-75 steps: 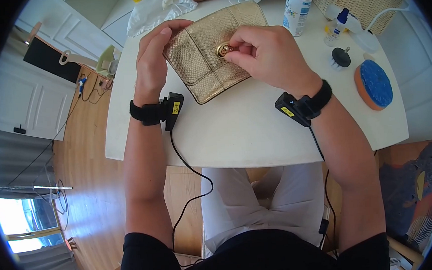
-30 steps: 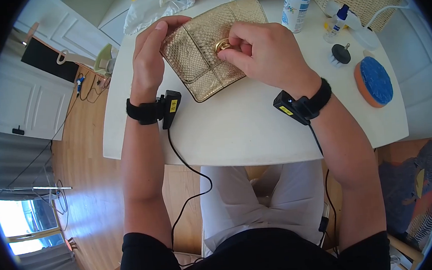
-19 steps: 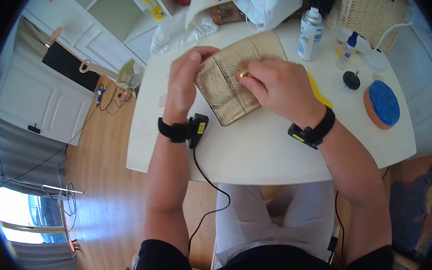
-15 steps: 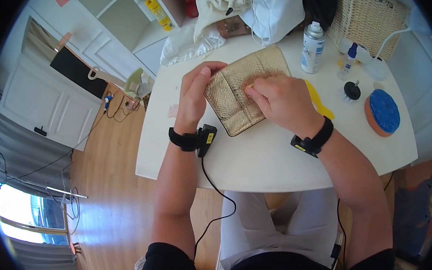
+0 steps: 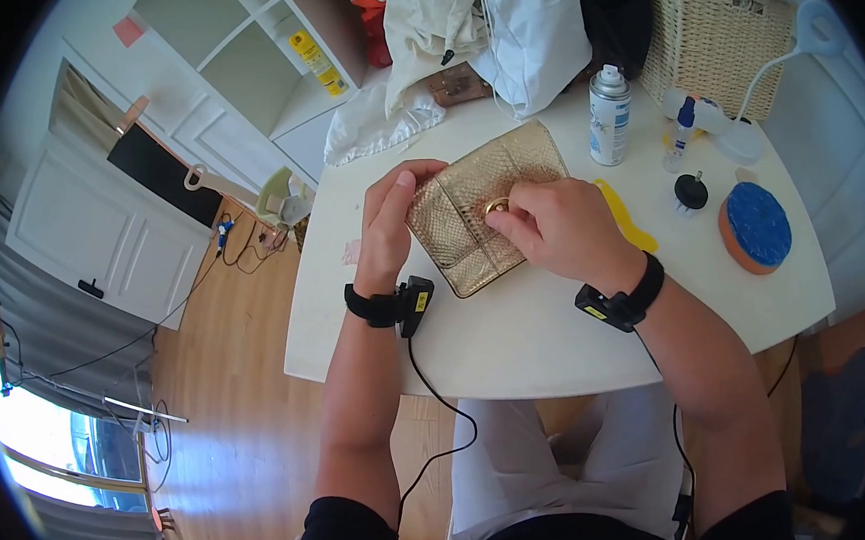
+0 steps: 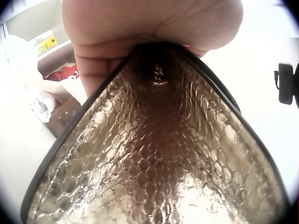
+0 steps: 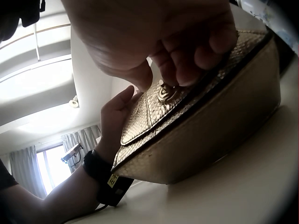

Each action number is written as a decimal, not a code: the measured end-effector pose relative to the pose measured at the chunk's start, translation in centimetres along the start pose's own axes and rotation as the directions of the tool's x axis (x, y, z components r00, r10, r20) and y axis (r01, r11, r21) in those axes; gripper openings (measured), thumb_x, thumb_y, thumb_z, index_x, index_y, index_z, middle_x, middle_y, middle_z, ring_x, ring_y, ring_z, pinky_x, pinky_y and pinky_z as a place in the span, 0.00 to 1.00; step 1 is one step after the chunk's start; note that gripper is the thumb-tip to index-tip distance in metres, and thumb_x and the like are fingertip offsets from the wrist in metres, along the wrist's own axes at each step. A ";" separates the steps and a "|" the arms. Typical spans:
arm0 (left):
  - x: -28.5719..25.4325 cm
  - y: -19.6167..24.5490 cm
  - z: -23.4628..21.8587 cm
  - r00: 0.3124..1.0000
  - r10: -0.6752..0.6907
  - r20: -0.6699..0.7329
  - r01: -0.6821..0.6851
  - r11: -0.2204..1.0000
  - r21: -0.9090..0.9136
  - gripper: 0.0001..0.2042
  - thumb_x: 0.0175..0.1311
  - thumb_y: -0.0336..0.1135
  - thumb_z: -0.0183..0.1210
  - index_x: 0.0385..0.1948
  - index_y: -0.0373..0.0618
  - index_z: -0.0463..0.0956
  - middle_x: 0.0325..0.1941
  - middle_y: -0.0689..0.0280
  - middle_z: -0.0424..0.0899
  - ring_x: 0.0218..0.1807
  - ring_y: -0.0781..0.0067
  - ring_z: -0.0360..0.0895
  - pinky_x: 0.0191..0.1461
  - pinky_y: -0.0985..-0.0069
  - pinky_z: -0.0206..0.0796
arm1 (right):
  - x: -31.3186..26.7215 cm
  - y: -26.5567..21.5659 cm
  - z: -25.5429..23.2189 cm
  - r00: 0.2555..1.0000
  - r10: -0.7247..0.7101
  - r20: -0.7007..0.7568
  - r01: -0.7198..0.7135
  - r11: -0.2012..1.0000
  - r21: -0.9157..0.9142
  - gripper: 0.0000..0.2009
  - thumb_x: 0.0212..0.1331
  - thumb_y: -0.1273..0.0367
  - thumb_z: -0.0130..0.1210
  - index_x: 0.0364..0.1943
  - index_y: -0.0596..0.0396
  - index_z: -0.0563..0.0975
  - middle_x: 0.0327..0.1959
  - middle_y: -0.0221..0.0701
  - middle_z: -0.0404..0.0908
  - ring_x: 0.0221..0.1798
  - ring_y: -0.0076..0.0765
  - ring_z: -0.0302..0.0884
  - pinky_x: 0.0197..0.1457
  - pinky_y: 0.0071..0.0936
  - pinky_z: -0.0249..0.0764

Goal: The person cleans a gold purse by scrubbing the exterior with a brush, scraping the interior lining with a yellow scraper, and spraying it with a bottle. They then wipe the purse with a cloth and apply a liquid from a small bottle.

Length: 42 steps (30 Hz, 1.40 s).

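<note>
A gold snakeskin-patterned clutch bag [image 5: 440, 237] with dark edging stands tilted on the table, its flap over the front. My left hand [image 5: 386, 218] grips its left end, thumb at the near side and fingers round the far side. In the left wrist view, the bag's folded side panel [image 6: 159, 177] shows a small metal ring under the palm of that hand [image 6: 149, 23]. With thumb and forefinger my right hand [image 5: 572, 225] pinches the round gold clasp [image 5: 495, 206] in the middle of the flap. Its other fingers curl near the flap edge in the right wrist view.
Right of the bag lie a yellow flat piece [image 5: 628, 218], a spray can [image 5: 609, 117], a blue-capped small bottle [image 5: 680, 137], a black round brush head [image 5: 691, 192] and a blue-and-orange pad [image 5: 759, 227]. White pouches [image 5: 532, 37] and a wicker basket [image 5: 717, 29] stand behind.
The head view has tilted, so bag and hands sit lower in it and more of the back shows. My right fingers have shifted slightly at the clasp; my left hand keeps its hold.
</note>
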State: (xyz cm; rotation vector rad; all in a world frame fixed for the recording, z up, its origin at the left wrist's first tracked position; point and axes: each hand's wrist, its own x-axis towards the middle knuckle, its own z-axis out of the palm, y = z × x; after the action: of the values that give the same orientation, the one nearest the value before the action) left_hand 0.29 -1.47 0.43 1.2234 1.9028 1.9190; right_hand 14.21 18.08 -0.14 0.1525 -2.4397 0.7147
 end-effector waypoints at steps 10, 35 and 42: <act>-0.1 0.1 0.3 1.000 0.014 -0.014 -0.014 1.000 -0.010 0.22 0.77 0.42 0.43 0.48 0.29 0.79 0.47 0.58 0.85 0.50 0.71 0.79 0.60 0.74 0.67 | -0.2 -0.4 1.7 0.971 0.239 0.012 -0.236 0.951 0.199 0.18 0.66 0.61 0.55 0.22 0.60 0.80 0.20 0.47 0.79 0.26 0.59 0.80 0.34 0.50 0.75; 0.0 0.0 0.0 1.000 0.014 -0.022 -0.013 0.998 0.058 0.23 0.77 0.43 0.43 0.49 0.28 0.79 0.47 0.58 0.85 0.50 0.71 0.79 0.59 0.74 0.67 | -0.3 -0.4 0.7 0.965 0.262 0.012 -0.261 0.955 0.142 0.16 0.62 0.62 0.59 0.22 0.58 0.80 0.21 0.44 0.81 0.27 0.54 0.81 0.34 0.46 0.76; 0.1 -0.2 -0.1 1.000 0.015 -0.004 -0.015 0.999 0.050 0.21 0.77 0.42 0.46 0.51 0.29 0.79 0.48 0.58 0.85 0.52 0.71 0.79 0.60 0.75 0.67 | -0.2 0.8 0.6 0.993 0.118 0.014 -0.118 0.971 0.206 0.09 0.55 0.68 0.70 0.33 0.57 0.81 0.21 0.33 0.83 0.23 0.30 0.81 0.29 0.26 0.75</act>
State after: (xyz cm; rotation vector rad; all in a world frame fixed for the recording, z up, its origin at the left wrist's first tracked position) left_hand 0.03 -1.43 0.30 1.2511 1.9605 1.8943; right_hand 13.83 18.41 -0.98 0.0894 -2.3874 1.0213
